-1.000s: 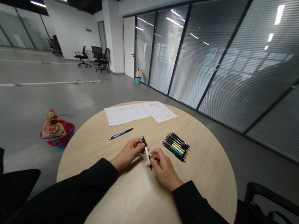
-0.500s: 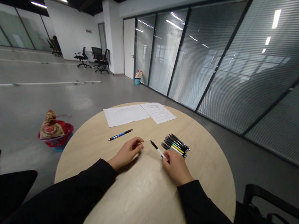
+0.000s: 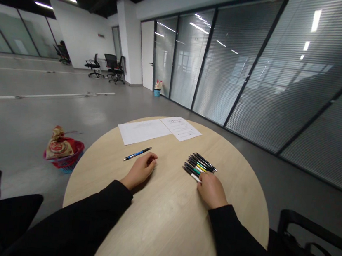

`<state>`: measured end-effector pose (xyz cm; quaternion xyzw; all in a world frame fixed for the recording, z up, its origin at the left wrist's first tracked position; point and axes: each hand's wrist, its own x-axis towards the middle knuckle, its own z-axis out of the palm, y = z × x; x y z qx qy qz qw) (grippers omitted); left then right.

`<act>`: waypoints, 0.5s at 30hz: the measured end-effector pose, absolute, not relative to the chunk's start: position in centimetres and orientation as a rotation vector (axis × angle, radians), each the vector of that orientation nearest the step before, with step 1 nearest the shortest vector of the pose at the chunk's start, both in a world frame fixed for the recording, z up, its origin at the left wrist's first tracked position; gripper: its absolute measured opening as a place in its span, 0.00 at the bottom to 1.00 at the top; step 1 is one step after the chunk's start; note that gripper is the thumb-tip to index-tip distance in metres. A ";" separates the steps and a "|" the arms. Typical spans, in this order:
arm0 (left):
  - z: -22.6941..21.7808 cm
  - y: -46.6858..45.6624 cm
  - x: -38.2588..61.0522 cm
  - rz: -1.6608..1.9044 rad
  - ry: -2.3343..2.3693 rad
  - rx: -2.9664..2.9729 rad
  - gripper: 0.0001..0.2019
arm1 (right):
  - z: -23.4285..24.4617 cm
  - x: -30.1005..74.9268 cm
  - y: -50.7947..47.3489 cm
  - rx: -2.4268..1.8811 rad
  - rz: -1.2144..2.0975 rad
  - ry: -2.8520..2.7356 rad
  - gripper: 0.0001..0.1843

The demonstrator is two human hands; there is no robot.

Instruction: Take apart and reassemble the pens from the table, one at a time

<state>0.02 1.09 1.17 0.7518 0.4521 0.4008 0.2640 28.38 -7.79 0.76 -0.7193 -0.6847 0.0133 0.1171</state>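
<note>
White pen: a white-barrelled pen [image 3: 195, 176] lay at the near edge of the pen row, its far end among the other pens and its near end under the right fingertips.
Right hand: the right hand [image 3: 212, 191] rested on the tabletop with its fingers curled forward, and the fingertips [image 3: 201, 180] touched the white barrel. The view did not show whether they pinched the pen or only pressed on it.
Left hand: the left hand [image 3: 139, 170] lay on the tabletop, well apart from the right, its fingers curled together around nothing.
Pen row: a tight row of click pens [image 3: 199, 164], with black, green, yellow and white barrels, lay side by side and angled just beyond the right hand.
Blue pen: a single blue-and-black pen [image 3: 137, 154] lay on its own just beyond the left hand, near the papers.
Papers: two sheets lay at the far side of the table, a mostly blank sheet [image 3: 143, 131] overlapping a printed sheet [image 3: 181, 129].
Table: a round pale-wood table [image 3: 242, 207] bore all of these.
Sleeves: black sleeves [image 3: 85, 217] covered both forearms.
Floor: a red basket [image 3: 69, 161] with a patterned bag [image 3: 59, 146] in it stood on the grey floor to the left.
Beyond: office chairs [image 3: 115, 64] stood by the far wall, and a seated person [image 3: 63, 50] was visible in the distance, beside glass partitions [image 3: 260, 64] with blinds.
</note>
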 end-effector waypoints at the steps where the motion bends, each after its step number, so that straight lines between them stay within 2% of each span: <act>1: 1.1 1.2 -0.1 1.079 1.243 2.049 0.09 | 0.8 28.4 -7.8 -2.117 0.042 -2.000 0.08; 15: 0.2 3.5 -2.7 1.009 1.588 2.414 0.10 | 1.2 28.4 -8.3 -2.130 -0.055 -1.993 0.10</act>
